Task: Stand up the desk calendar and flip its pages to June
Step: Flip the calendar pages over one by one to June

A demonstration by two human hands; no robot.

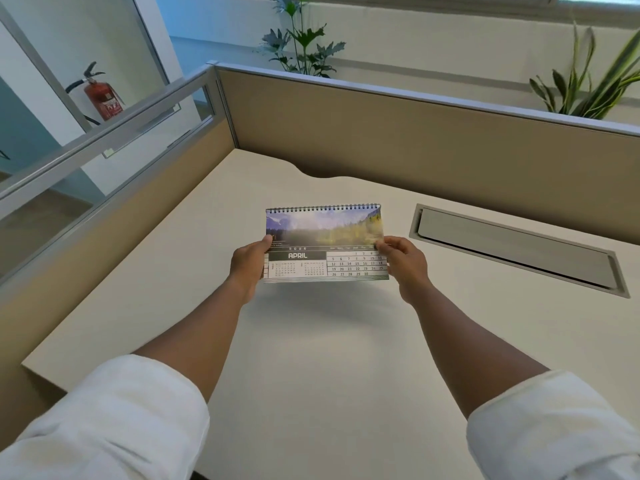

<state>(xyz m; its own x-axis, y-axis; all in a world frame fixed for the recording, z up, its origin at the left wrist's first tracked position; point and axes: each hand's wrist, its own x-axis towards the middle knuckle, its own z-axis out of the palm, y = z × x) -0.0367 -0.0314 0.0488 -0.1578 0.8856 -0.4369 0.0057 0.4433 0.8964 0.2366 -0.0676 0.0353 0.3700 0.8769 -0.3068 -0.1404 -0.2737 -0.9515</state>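
A spiral-bound desk calendar [325,237] is held up over the middle of the cream desk [311,341], its coil at the top edge. The facing page shows a landscape photo above the word APRIL and a date grid. My left hand [248,263] grips its left edge, thumb on the front. My right hand [406,261] grips its right edge the same way. The calendar's bottom edge hovers just above the desk, casting a soft shadow. Its back and stand are hidden.
A grey metal cable hatch [516,249] is set into the desk to the right. Tan partition panels [415,140] wall the far and left sides. Plants [304,39] and a red fire extinguisher [100,95] stand beyond the partitions.
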